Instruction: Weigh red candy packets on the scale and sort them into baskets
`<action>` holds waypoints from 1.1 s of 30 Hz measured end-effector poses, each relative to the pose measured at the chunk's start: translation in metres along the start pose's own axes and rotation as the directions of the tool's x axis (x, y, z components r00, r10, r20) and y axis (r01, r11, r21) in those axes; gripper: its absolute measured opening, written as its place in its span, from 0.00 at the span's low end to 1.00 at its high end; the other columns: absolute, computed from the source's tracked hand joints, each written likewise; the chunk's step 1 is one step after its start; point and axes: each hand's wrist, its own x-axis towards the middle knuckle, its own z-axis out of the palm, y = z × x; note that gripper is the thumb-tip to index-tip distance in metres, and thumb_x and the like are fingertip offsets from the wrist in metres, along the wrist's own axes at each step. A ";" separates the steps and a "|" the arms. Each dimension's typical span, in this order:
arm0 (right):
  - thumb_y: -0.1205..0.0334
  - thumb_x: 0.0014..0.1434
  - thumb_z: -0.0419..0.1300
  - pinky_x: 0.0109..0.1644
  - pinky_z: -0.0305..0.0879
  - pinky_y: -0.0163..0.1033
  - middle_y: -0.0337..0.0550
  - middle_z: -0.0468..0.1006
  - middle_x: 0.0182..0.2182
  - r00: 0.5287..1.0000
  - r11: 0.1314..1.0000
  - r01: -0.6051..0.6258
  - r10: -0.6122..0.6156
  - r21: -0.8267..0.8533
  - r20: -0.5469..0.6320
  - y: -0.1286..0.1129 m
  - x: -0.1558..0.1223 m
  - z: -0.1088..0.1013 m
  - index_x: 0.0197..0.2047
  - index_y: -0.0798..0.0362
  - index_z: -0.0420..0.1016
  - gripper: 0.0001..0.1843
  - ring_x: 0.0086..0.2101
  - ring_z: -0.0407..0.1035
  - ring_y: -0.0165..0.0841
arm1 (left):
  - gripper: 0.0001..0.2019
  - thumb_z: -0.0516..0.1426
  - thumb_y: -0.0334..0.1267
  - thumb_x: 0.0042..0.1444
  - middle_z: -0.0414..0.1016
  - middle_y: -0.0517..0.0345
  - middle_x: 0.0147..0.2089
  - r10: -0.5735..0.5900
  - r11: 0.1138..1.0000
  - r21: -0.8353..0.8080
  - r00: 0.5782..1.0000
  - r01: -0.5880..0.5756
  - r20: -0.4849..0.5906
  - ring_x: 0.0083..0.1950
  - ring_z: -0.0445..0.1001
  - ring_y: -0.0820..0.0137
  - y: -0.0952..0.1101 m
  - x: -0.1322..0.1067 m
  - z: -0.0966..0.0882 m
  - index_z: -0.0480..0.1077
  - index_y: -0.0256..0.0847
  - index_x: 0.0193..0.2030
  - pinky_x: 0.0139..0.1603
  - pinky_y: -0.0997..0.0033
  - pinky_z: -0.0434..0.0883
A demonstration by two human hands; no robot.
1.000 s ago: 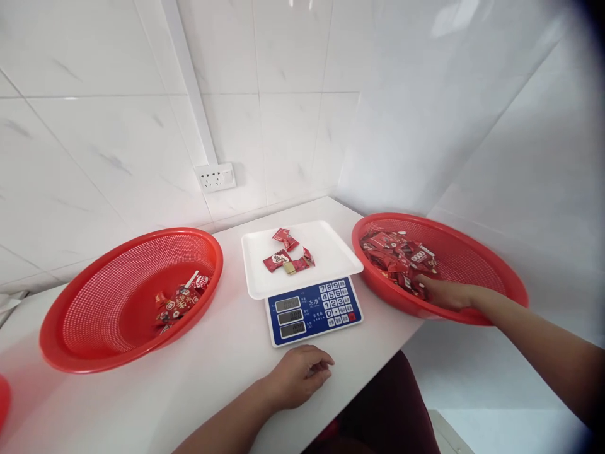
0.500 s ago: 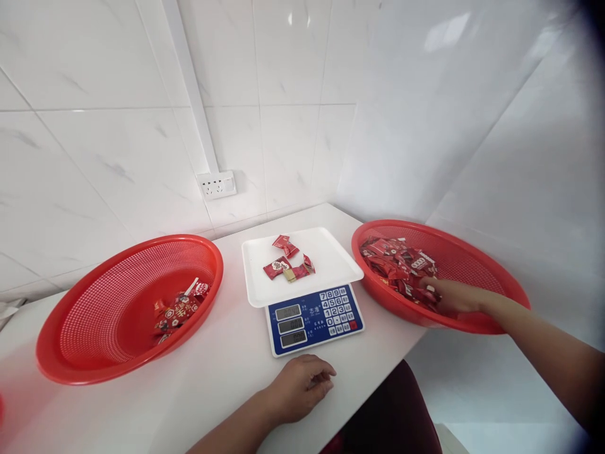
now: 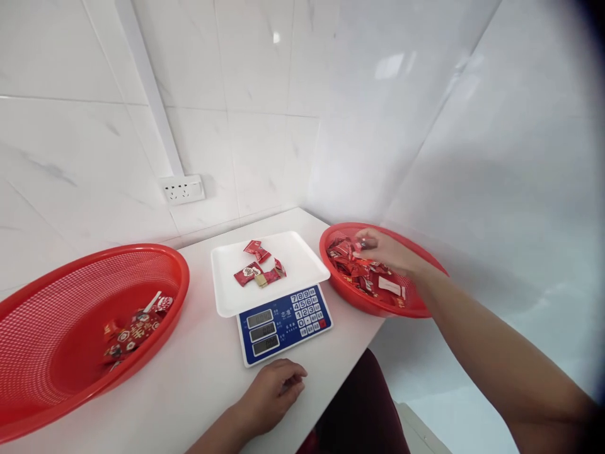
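My right hand (image 3: 382, 250) is over the right red basket (image 3: 428, 309), thumb and fingers pinched on a small red-wrapped candy (image 3: 358, 246). Under and around it lies a heap of red candy packets (image 3: 362, 277), one showing a white label. My left hand (image 3: 274, 392) rests on the table in front of the scale, fingers loosely curled, thumb apart, nothing in them. Several red packets (image 3: 248, 273), one with a gold part, lie on the white pan (image 3: 227, 293) of the blue digital scale (image 3: 283, 325); its display digits are too faint to read.
At left stands another red mesh basket (image 3: 57, 372) with a few red packets (image 3: 135, 331) at its right side. White tiled walls meet behind the white table (image 3: 189, 391). A socket (image 3: 183, 189) is on the wall. My dark-clothed leg (image 3: 366, 410) shows below the table edge.
My right hand has risen from the near part of the heap toward the basket's far left side. The whole view has shifted right. My left hand stays on the table.
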 end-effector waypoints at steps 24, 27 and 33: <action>0.67 0.49 0.59 0.50 0.63 0.44 0.44 0.72 0.49 0.944 0.901 0.331 -0.310 -0.282 0.117 -0.060 0.037 0.106 0.53 0.49 0.66 0.26 0.45 0.68 0.39 | 0.13 0.51 0.37 0.56 0.74 0.54 0.43 0.035 0.999 0.041 0.999 -0.035 0.008 0.41 0.72 0.69 0.001 -0.004 -0.003 0.70 0.43 0.46 0.42 0.73 0.69; 0.63 0.50 0.59 0.51 0.62 0.45 0.42 0.73 0.47 0.963 0.936 0.242 -0.263 -0.257 -0.051 -0.046 0.014 0.076 0.53 0.47 0.66 0.25 0.45 0.68 0.39 | 0.13 0.51 0.37 0.57 0.73 0.54 0.43 0.044 0.998 0.037 0.999 -0.044 0.014 0.41 0.72 0.69 0.001 -0.004 -0.003 0.70 0.43 0.46 0.42 0.72 0.69; 0.57 0.52 0.58 0.48 0.62 0.44 0.44 0.74 0.44 0.942 0.929 -0.133 0.010 -0.346 -0.337 0.008 -0.026 0.018 0.54 0.45 0.65 0.24 0.43 0.69 0.40 | 0.13 0.51 0.37 0.57 0.73 0.53 0.43 0.040 0.999 0.022 0.999 -0.040 0.030 0.41 0.72 0.70 0.002 -0.004 -0.003 0.70 0.42 0.47 0.42 0.73 0.69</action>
